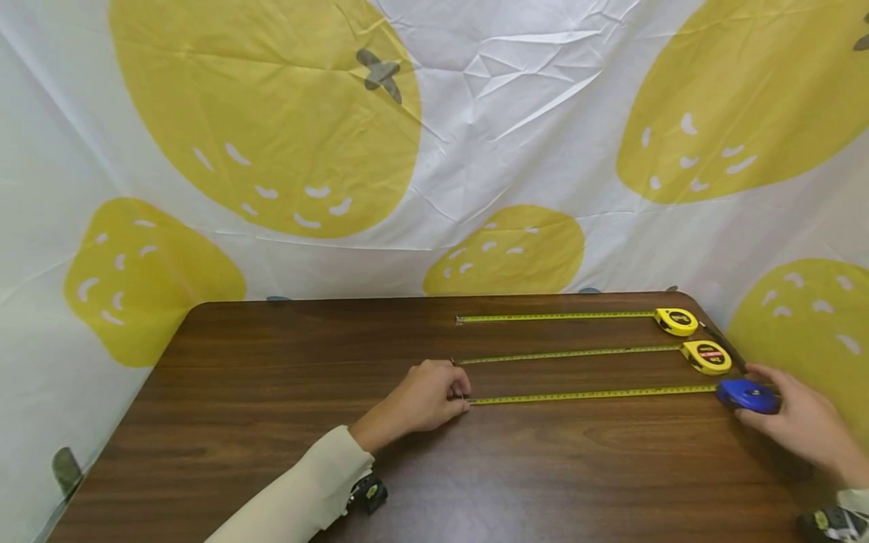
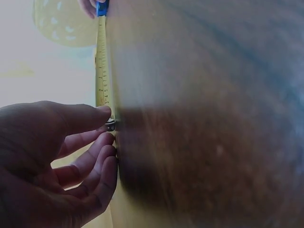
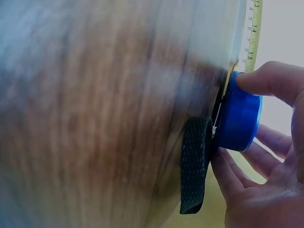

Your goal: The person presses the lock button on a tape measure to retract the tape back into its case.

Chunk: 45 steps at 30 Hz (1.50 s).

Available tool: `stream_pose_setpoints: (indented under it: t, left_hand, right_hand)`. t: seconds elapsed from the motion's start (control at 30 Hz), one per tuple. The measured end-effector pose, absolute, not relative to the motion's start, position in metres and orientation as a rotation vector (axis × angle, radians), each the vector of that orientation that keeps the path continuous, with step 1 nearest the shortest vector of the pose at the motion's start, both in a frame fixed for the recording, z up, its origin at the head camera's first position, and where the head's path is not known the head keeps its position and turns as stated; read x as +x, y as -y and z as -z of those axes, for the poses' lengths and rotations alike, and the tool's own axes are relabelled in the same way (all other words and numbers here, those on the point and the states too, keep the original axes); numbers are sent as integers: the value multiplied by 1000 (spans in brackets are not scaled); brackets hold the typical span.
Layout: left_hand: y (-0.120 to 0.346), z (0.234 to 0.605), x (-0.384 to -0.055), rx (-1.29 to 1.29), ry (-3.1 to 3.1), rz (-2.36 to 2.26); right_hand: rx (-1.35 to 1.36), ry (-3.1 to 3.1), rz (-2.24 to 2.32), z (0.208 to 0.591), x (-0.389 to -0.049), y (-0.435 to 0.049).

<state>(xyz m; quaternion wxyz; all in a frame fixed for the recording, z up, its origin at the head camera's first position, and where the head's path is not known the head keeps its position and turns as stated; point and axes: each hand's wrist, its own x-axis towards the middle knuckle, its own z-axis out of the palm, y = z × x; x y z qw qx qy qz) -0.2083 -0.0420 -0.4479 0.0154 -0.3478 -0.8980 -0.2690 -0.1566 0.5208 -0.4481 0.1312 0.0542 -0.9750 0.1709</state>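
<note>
A blue tape measure (image 1: 747, 397) lies near the right side of the brown table, its yellow blade (image 1: 591, 395) drawn out to the left. My right hand (image 1: 811, 426) grips the blue case between thumb and fingers; in the right wrist view a dark wrist strap (image 3: 194, 166) hangs from it. At the blade's far end my left hand (image 1: 429, 394) pinches the tip, thumb and fingertips close around the metal hook (image 2: 110, 125). Behind this blade, two yellow tape measures (image 1: 706, 357) (image 1: 676, 322) lie with their blades extended roughly parallel to it.
The wood-grain table (image 1: 271, 377) has rounded back corners. A white cloth (image 1: 326, 264) printed with large yellow fruit hangs behind and beside it. A dark strap (image 1: 725, 345) trails next to the yellow cases at the right edge.
</note>
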Motion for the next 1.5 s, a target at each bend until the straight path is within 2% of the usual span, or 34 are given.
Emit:
stream_pose_setpoints:
  t: [0.7, 1.5]
  left_hand:
    - [55, 446, -210, -1081, 2805, 805]
    - [104, 446, -209, -920, 2841, 812]
  right_hand:
    - [148, 2862, -487, 447, -159, -513]
    - [239, 2918, -508, 442, -168, -470]
